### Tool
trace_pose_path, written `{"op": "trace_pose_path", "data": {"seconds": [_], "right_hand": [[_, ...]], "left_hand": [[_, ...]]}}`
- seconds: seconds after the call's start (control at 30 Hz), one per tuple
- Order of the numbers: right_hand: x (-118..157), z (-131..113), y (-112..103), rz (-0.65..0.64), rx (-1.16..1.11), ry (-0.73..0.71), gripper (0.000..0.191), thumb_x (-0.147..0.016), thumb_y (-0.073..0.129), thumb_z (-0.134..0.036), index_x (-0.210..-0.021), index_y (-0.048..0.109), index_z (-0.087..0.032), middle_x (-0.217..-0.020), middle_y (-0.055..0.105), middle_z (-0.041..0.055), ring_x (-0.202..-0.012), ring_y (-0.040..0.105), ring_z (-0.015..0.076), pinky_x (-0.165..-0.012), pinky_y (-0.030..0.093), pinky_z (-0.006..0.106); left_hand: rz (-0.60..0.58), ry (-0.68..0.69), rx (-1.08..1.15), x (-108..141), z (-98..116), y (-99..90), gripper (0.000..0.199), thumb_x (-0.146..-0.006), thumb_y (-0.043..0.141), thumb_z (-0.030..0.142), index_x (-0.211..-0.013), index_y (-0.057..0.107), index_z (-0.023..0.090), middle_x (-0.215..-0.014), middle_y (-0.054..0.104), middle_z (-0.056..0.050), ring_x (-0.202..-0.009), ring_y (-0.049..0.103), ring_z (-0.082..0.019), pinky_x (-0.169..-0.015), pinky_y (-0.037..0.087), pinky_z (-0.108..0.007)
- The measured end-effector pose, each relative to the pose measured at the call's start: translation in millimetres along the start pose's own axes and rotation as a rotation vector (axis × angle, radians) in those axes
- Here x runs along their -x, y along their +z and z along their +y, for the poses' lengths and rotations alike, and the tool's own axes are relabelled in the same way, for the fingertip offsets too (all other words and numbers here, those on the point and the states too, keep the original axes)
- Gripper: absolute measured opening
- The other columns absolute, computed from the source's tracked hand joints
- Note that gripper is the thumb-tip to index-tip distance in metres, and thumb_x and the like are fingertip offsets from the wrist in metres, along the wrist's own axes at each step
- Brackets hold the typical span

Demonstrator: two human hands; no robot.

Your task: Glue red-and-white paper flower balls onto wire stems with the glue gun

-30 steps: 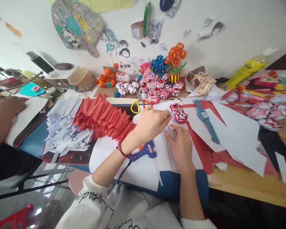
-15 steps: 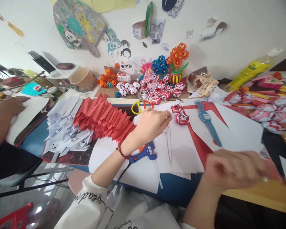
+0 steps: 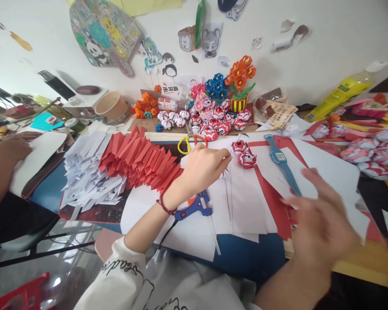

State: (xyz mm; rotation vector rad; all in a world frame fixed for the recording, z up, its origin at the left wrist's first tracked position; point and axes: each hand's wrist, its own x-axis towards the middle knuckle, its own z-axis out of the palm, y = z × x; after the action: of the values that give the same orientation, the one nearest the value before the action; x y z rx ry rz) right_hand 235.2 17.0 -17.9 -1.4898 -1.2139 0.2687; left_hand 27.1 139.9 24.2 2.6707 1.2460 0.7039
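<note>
My left hand [image 3: 204, 168] hovers over the white paper with its fingers pinched together, and what they hold, if anything, is hidden. Just below its fingertips show a bit of red and thin wires [image 3: 229, 200] on the sheets. A blue glue gun [image 3: 194, 208] lies beside my left wrist, a clear stick pointing out of it. Two red-and-white paper flowers [image 3: 244, 154] rest right of the fingertips. My right hand [image 3: 321, 219], blurred, is open with fingers apart above the right edge of the papers, near a blue wristwatch [image 3: 280, 157].
Folded red paper strips [image 3: 139, 159] and white strips [image 3: 90, 168] are heaped on the left. Yellow-and-orange scissors [image 3: 185, 145] lie behind my left hand. Finished flowers [image 3: 218, 122] line the wall; a yellow bottle [image 3: 344, 92] leans right. Another person's hand [image 3: 11, 148] is at far left.
My right hand has turned and its curled fingers have spread, moving slightly to the right. My left hand stays almost where it was.
</note>
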Motion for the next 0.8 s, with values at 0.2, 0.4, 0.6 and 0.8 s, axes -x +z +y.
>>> {"op": "trace_pose_path", "data": {"seconds": [0.2, 0.4, 0.6, 0.8], "right_hand": [[-3.3, -0.7, 5.4, -0.619, 0.405, 0.006, 0.038, -0.101, 0.045, -0.042, -0.074, 0.064, -0.023, -0.075, 0.073, 0.0073, -0.076, 0.072, 0.027, -0.065, 0.054, 0.038], [0.0, -10.4, -7.4, -0.983, -0.574, -0.159, 0.047, -0.104, 0.045, -0.049, -0.073, 0.072, -0.027, -0.103, 0.081, 0.0032, -0.099, 0.077, 0.0235, -0.088, 0.061, 0.036], [-8.3, -6.3, 27.5, -0.463, 0.164, -0.067, 0.037, -0.102, 0.051, -0.036, -0.132, 0.066, -0.021, -0.142, 0.066, 0.014, -0.133, 0.06, 0.0348, -0.114, 0.045, 0.059], [-2.6, -23.6, 12.7, -1.102, -0.422, -0.197, 0.028, -0.104, 0.051, -0.039, -0.105, 0.077, -0.03, -0.118, 0.079, 0.0034, -0.109, 0.075, 0.0222, -0.094, 0.061, 0.037]], "left_hand": [[-0.011, -0.01, -0.011, -0.8, 0.6, -0.2, 0.027, -0.104, 0.05, 0.027, -0.087, 0.07, 0.019, -0.071, 0.076, -0.001, -0.066, 0.069, -0.019, -0.079, 0.038, -0.036], [-0.006, 0.009, -0.024, -2.4, -0.4, 1.9, 0.028, -0.105, 0.049, 0.028, -0.089, 0.07, 0.019, -0.072, 0.077, 0.0, -0.065, 0.068, -0.019, -0.078, 0.038, -0.037], [-0.001, 0.003, -0.024, -2.7, -0.5, 2.9, 0.028, -0.105, 0.049, 0.028, -0.088, 0.07, 0.02, -0.073, 0.077, 0.0, -0.065, 0.067, -0.019, -0.079, 0.038, -0.037], [0.013, -0.002, 0.002, -4.1, -2.3, 4.1, 0.027, -0.104, 0.049, 0.027, -0.087, 0.069, 0.02, -0.07, 0.076, 0.0, -0.064, 0.067, -0.019, -0.08, 0.038, -0.037]]}}
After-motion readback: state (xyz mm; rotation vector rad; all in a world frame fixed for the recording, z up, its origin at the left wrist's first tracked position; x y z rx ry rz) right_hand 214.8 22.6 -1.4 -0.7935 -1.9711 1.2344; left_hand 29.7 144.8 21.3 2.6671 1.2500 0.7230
